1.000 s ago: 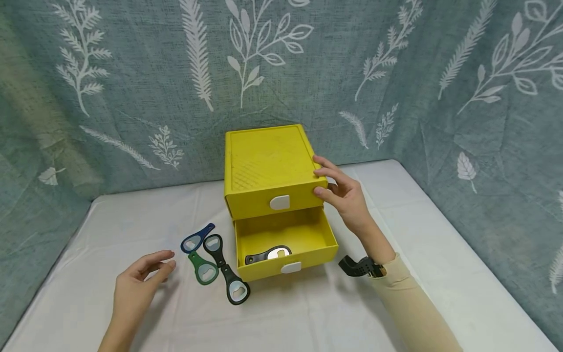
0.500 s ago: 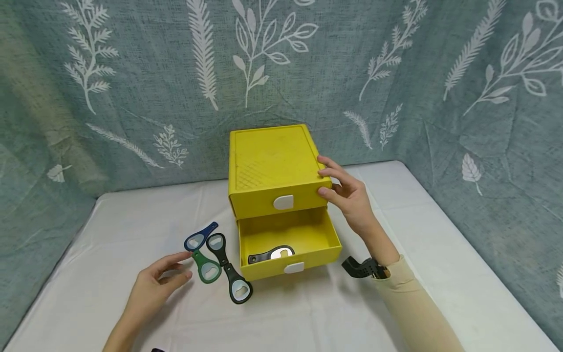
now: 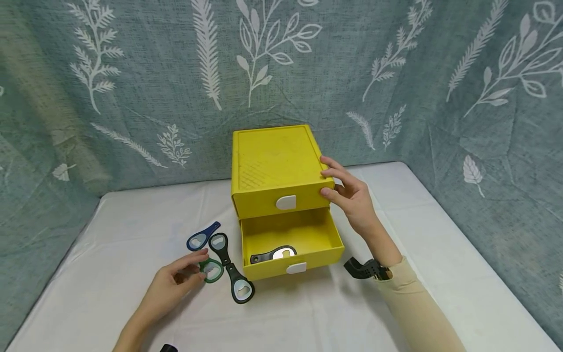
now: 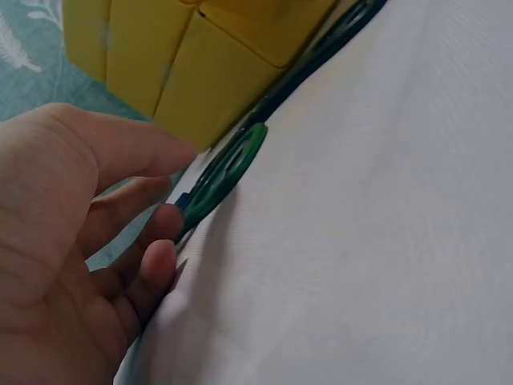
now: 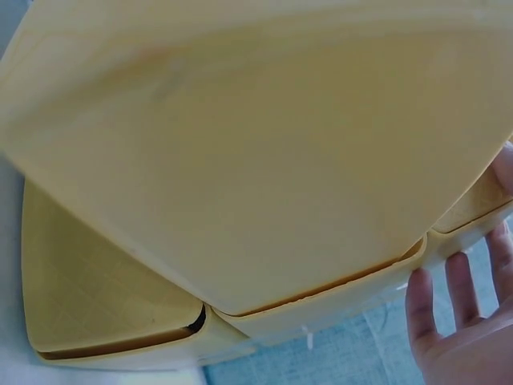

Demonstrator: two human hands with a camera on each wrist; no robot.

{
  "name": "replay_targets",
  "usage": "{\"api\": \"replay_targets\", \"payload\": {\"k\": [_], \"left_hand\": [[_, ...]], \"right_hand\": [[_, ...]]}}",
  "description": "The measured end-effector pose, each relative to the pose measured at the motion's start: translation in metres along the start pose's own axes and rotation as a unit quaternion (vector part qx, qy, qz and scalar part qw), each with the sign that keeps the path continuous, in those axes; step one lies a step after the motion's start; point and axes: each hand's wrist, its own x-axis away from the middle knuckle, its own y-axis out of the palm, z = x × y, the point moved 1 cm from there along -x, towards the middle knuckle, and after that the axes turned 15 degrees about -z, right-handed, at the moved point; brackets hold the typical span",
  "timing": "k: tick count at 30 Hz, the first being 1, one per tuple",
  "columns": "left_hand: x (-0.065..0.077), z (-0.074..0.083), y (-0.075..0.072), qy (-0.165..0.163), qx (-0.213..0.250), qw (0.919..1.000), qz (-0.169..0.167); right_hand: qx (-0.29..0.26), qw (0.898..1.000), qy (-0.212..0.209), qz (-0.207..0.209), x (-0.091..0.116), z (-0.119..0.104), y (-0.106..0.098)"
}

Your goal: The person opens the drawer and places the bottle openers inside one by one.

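Observation:
My left hand reaches over the green bottle opener, thumb and index finger apart on either side of it. The opener's handle is hidden under the fingers in the head view. In the left wrist view the fingertips meet the end of the green opener, and the thumb stands away from them. A yellow drawer unit stands at the back. My right hand holds its front right corner, thumb on the front, fingers along the top edge. Its lower drawer is pulled out, with a black bottle opener inside.
A blue bottle opener lies behind the green one. Two black bottle openers, a farther one and a nearer one, lie end to end beside the drawer. A patterned green curtain surrounds the white-covered table.
My left hand has moved right and slightly forward to the green bottle opener, covering its handle. The right hand stays on the drawer unit. The head view has shifted a little.

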Motion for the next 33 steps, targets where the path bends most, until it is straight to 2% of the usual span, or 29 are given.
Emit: {"api": "replay_targets", "payload": {"k": [8,13,17,22,30,33], "left_hand": [[-0.004,0.001,0.004,-0.026,-0.029,0.9992,-0.014],[-0.002,0.002,0.003,-0.04,-0.032,0.9987,-0.001],[-0.001,0.003,-0.001,-0.064,-0.036,0.9973,0.006],[0.001,0.005,-0.005,-0.102,-0.062,0.9929,0.006],[0.008,0.006,-0.013,-0.105,-0.131,0.9854,0.028],[0.011,0.005,-0.016,-0.116,-0.14,0.9829,0.028]], "right_hand": [[-0.001,1.0,0.001,0.004,0.002,-0.001,0.0],[-0.003,1.0,0.0,0.004,0.002,-0.001,0.0],[-0.004,1.0,-0.002,0.003,0.002,-0.001,0.0],[-0.005,1.0,-0.002,0.002,0.002,-0.002,0.0],[-0.006,1.0,-0.002,0.003,0.0,-0.002,0.001],[-0.005,1.0,-0.002,0.002,0.0,-0.002,0.001]]}}
